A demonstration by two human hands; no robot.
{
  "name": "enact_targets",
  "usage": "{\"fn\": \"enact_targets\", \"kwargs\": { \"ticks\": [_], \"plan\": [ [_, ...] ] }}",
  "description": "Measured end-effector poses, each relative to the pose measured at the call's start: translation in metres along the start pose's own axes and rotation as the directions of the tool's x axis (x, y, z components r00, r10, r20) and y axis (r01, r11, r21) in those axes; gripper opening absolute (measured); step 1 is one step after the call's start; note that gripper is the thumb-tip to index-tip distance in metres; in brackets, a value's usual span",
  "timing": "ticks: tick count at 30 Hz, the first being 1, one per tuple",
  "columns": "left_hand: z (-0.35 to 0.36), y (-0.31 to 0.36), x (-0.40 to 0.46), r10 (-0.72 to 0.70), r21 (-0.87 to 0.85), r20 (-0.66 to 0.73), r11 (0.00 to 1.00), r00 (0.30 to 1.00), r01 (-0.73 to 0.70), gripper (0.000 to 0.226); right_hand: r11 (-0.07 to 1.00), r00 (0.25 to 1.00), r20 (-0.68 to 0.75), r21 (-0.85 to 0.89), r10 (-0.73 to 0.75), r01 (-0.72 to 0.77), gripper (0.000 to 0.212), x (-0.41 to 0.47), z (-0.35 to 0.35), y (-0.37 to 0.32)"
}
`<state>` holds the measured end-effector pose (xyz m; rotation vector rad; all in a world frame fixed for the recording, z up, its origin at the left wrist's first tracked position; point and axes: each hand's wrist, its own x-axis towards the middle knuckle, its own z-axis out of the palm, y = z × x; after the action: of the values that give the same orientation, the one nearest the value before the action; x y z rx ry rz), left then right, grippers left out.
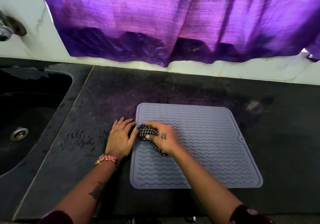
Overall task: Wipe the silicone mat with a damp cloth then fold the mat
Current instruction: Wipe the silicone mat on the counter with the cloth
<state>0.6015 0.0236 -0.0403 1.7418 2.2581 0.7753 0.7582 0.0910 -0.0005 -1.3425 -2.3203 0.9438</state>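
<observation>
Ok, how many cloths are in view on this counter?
1. A checked cloth bunched under the right hand, at the left edge of the silicone mat. More could lie out of frame.

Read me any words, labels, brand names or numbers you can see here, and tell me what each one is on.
No readable text.
Back of the right hand: a small dark tattoo mark, too small to tell whether it is letters.
Watch on the left wrist: face turned away, no brand showing.
Mat, cloth, curtain: pattern only, no writing.
</observation>
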Motion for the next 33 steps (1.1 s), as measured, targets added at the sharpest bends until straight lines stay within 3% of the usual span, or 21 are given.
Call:
{"fn": "enact_targets", "kwargs": {
  "ticks": [2, 5, 8, 10, 12, 14, 16, 18, 23, 30, 33],
  "plan": [
    [-0.002, 0.000, -0.001, 0.002, -0.020, 0.002, 1.000, 1.000, -0.002, 0.096, 0.932, 0.987, -0.035, 0.337, 0.157, -0.136, 0.038, 0.000, -0.006, 0.001],
    [-0.003, 0.001, -0.002, -0.006, -0.041, 0.000, 0.999, 1.000, 0.006, 0.105, 0.554, 0.901, -0.014, 0.793, 0.433, -0.254, 0.025, -0.001, -0.029, 0.011],
    [-0.002, 0.002, -0.002, -0.010, -0.038, -0.004, 0.999, 1.000, 0.009, 0.104, 0.269, 0.868, 0.056, 0.939, 0.493, -0.213, 0.017, -0.005, -0.057, 0.028],
    [-0.001, 0.001, -0.001, -0.007, -0.035, -0.005, 0.999, 1.000, 0.006, 0.104, 0.238, 0.868, 0.072, 0.947, 0.491, -0.214, 0.012, -0.011, -0.065, 0.037],
    [-0.001, 0.000, -0.001, -0.004, -0.036, -0.005, 0.999, 1.000, 0.003, 0.103, 0.292, 0.853, 0.063, 0.924, 0.517, -0.246, 0.006, -0.016, -0.063, 0.042],
    [-0.001, 0.000, -0.002, -0.005, -0.042, -0.004, 0.999, 1.000, 0.004, 0.100, 0.489, 0.856, 0.003, 0.820, 0.517, -0.298, 0.006, -0.019, -0.053, 0.044],
    [-0.002, 0.000, -0.002, -0.005, -0.040, -0.007, 0.999, 1.000, 0.005, 0.090, 0.814, 0.899, -0.083, 0.467, 0.430, -0.346, 0.019, -0.018, -0.038, 0.045],
    [-0.002, 0.000, -0.002, -0.006, -0.040, -0.014, 0.999, 1.000, 0.006, 0.082, 0.935, 0.935, -0.127, 0.174, 0.332, -0.309, 0.029, -0.017, -0.025, 0.039],
    [-0.003, 0.002, -0.002, -0.003, -0.064, -0.026, 0.998, 1.000, 0.001, 0.080, 0.982, 0.979, -0.079, 0.019, 0.189, -0.189, 0.036, -0.007, -0.015, 0.021],
    [-0.001, 0.000, -0.002, -0.044, -0.107, -0.025, 0.993, 0.999, 0.041, 0.080, 0.998, 1.000, 0.000, -0.056, -0.004, 0.003, 0.031, -0.005, -0.001, -0.005],
    [0.000, -0.002, -0.001, -0.018, -0.110, -0.039, 0.994, 0.999, 0.014, 0.077, 0.998, 0.999, -0.027, -0.051, 0.022, -0.024, 0.030, -0.003, 0.007, -0.012]
  ]
}}
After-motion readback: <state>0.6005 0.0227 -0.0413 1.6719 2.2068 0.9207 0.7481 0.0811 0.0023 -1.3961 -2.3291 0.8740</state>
